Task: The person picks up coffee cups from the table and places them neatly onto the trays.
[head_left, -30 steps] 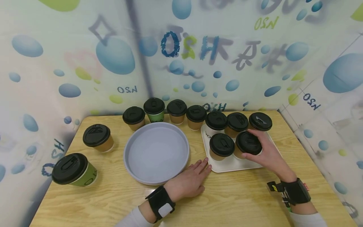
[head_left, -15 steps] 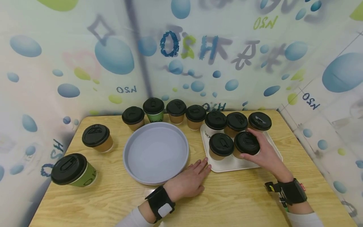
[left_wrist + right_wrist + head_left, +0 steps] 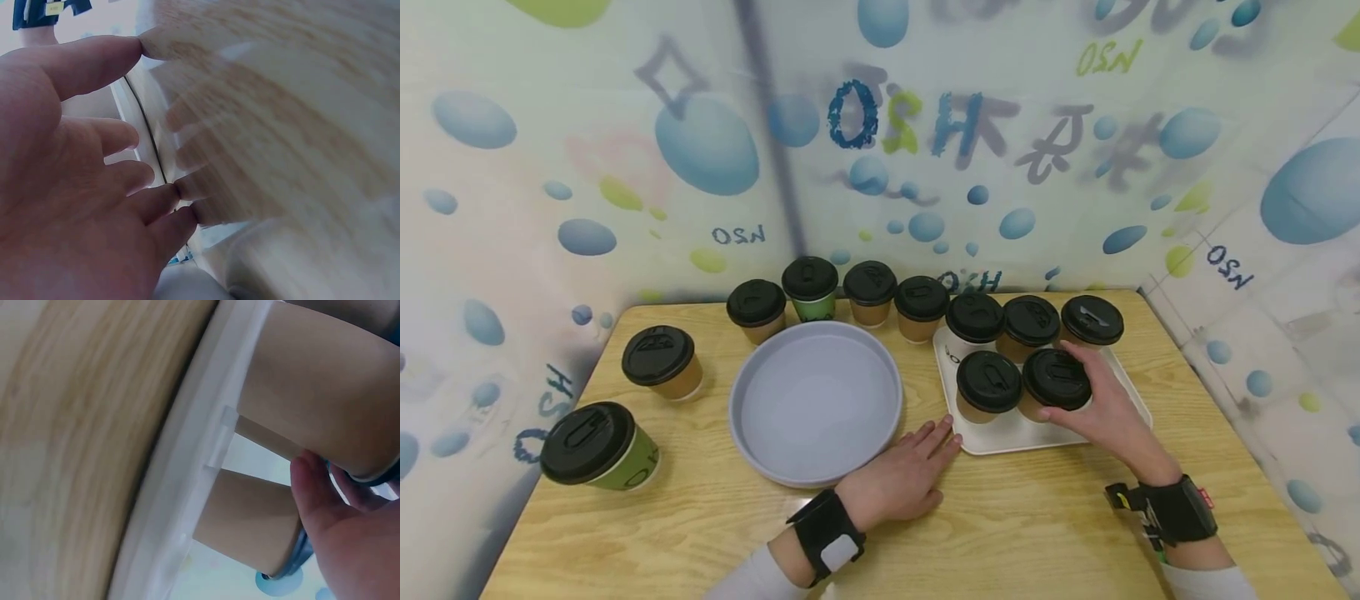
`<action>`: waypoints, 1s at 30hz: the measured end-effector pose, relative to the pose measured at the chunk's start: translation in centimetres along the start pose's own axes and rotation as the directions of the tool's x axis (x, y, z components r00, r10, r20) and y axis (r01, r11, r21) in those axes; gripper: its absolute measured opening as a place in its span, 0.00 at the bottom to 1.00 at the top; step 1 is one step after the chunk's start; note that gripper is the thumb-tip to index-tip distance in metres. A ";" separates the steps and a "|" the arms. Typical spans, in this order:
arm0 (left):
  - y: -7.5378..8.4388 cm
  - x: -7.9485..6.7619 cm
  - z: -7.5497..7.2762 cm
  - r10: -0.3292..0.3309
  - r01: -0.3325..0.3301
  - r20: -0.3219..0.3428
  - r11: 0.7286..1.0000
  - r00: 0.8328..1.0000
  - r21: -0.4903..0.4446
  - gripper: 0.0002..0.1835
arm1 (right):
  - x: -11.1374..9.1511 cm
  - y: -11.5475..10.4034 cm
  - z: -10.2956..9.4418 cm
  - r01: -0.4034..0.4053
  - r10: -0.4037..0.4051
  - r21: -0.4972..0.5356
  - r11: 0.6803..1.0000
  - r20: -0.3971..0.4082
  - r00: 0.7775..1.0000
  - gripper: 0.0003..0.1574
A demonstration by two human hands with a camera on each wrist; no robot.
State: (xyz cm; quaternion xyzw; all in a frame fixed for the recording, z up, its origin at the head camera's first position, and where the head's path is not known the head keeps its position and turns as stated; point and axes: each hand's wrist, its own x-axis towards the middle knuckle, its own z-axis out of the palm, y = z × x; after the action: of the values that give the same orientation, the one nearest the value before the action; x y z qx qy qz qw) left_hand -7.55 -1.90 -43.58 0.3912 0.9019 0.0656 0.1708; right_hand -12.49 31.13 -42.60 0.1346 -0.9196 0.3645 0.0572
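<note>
A lidded brown paper cup [image 3: 1057, 379] stands at the front of the white tray [image 3: 1037, 439]. My right hand [image 3: 1108, 408] grips it from the right, thumb on the near side and fingers on the far side. Just left of it, a second brown cup [image 3: 988, 383] stands close by. In the right wrist view, the thumb of my right hand [image 3: 350, 531] lies against a brown cup's wall above the tray rim [image 3: 181, 444]. My left hand [image 3: 895, 479] rests on the table with fingers extended, its fingertips at the tray's left edge. The left wrist view shows that hand's palm [image 3: 81, 194].
A round grey-lilac tray [image 3: 816, 479] lies left of centre. Behind it stands a row of lidded cups, one of them a green cup [image 3: 811, 287]. More cups fill the white tray's back. On the left are a brown cup [image 3: 662, 362] and a larger green cup [image 3: 601, 446].
My right hand has shifted the gripped cup slightly left, closer to the neighbouring cup on the tray. My left hand stays where it was.
</note>
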 end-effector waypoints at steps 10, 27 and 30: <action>0.5 0.3 -0.3 -0.012 0.012 -0.008 0.997 1.000 0.074 0.38 | -0.6 -0.1 -1.6 0.072 -0.062 0.063 0.995 -0.141 0.988 0.52; 0.5 0.4 -0.7 -0.008 0.005 0.028 0.993 1.000 0.121 0.41 | -0.8 1.7 -4.0 -0.163 0.149 0.003 0.987 -0.420 0.895 0.26; 0.5 0.5 -0.7 -0.009 0.005 0.036 0.994 0.999 0.113 0.41 | -1.0 3.1 -5.1 -0.286 0.225 -0.107 0.952 -0.387 0.894 0.28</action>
State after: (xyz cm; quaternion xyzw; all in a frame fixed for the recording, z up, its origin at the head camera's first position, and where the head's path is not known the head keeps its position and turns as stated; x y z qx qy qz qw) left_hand -7.75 -1.15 -42.91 0.3981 0.9023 0.0068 0.1650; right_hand -12.36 37.00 -41.16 -0.0640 -0.9283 0.3120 0.1918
